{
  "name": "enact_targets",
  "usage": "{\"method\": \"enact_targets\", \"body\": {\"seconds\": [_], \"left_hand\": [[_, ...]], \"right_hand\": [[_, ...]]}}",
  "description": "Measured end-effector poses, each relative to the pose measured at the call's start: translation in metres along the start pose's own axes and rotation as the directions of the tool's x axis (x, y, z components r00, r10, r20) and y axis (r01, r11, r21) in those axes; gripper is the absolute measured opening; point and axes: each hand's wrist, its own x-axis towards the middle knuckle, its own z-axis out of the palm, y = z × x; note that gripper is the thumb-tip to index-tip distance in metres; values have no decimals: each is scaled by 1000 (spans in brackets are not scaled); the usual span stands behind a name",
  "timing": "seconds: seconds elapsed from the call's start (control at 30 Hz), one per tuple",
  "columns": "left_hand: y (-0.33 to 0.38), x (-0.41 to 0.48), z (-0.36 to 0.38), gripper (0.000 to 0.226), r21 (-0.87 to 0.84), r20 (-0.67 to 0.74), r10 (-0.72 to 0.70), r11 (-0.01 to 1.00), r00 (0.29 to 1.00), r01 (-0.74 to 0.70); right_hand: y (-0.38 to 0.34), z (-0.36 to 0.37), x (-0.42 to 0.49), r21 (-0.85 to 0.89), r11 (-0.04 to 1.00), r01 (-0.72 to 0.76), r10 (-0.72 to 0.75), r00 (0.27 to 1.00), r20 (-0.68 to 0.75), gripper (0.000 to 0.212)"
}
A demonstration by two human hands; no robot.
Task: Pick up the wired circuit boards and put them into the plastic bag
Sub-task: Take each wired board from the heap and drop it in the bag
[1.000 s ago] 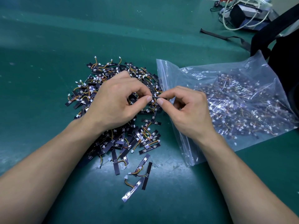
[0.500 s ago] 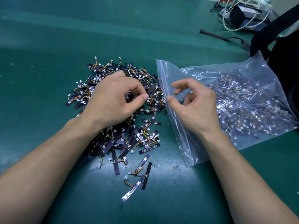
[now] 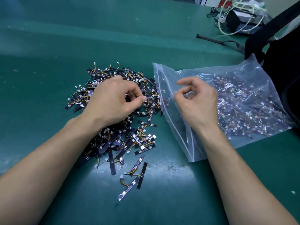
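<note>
A heap of small black wired circuit boards (image 3: pixel 129 140) with orange and yellow wires lies on the green mat. My left hand (image 3: pixel 113 101) rests over the heap, thumb and forefinger pinched on a thin black board (image 3: pixel 151 98) that sticks out to the right. A clear plastic zip bag (image 3: pixel 243 120), holding many boards, lies to the right with its mouth toward the heap. My right hand (image 3: pixel 198 101) hovers over the bag's mouth, fingers curled apart, holding nothing.
A few stray boards (image 3: pixel 134 176) lie nearer me. A black backpack (image 3: pixel 285 65) with a strap stands at the far right. Behind it sit a black box with white cables (image 3: pixel 238 20).
Both hands met at one board a second ago. My right hand let go, opened and drifted right over the bag's mouth. My left hand keeps its pinch on the board.
</note>
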Motion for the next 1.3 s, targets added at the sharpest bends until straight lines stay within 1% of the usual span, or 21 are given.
{"method": "enact_targets", "body": {"seconds": [0.17, 0.27, 0.33, 0.43, 0.5, 0.6, 0.7, 0.8, 0.9, 0.97, 1.1, 1.2, 1.3], "left_hand": [[26, 19, 11, 20, 48, 113, -140, 990, 984, 135], [48, 34, 28, 22, 7, 187, -217, 976, 958, 219], [62, 42, 43, 25, -9, 239, -251, 965, 938, 261], [79, 48, 64, 33, 17, 312, -269, 960, 911, 278], [86, 48, 74, 32, 24, 314, -266, 962, 912, 272], [86, 44, 81, 26, 74, 250, -277, 961, 928, 267], [80, 40, 75, 31, 102, 181, -280, 959, 943, 266], [68, 35, 55, 34, 80, 145, -235, 971, 961, 226], [44, 26, 28, 26, 71, 91, -138, 989, 986, 132], [23, 17, 11, 20, 105, 46, -82, 992, 996, 77], [-15, 2, -8, 13, 167, -25, -70, 983, 997, 74], [-24, 0, -10, 20, 212, 6, -54, 976, 999, 51], [-25, -1, -9, 23, 233, 50, -50, 972, 998, 37]], "right_hand": [[-5, -4, 2, 71, 996, 48, -41, 995, -94, 25], [-8, -7, 1, 113, 991, 76, -60, 988, -139, 23], [-9, -10, 1, 132, 987, 94, -71, 982, -173, 22], [-12, -13, 1, 135, 984, 116, -85, 973, -217, 24], [-13, -14, 1, 125, 983, 135, -104, 968, -226, 24], [-13, -13, 2, 120, 983, 142, -114, 970, -214, 25], [-11, -11, 2, 100, 984, 150, -128, 971, -200, 25], [-7, -7, 2, 84, 988, 128, -115, 983, -145, 24], [-3, -2, 0, 51, 996, 76, -74, 996, -41, 23], [0, 2, -2, -34, 997, 74, -73, 997, 33, 23], [3, 8, -4, -187, 980, 61, -27, 983, 182, 18], [3, 10, -5, -259, 964, 55, 12, 968, 250, 14], [3, 11, -5, -253, 967, 37, 30, 966, 256, 11]]}}
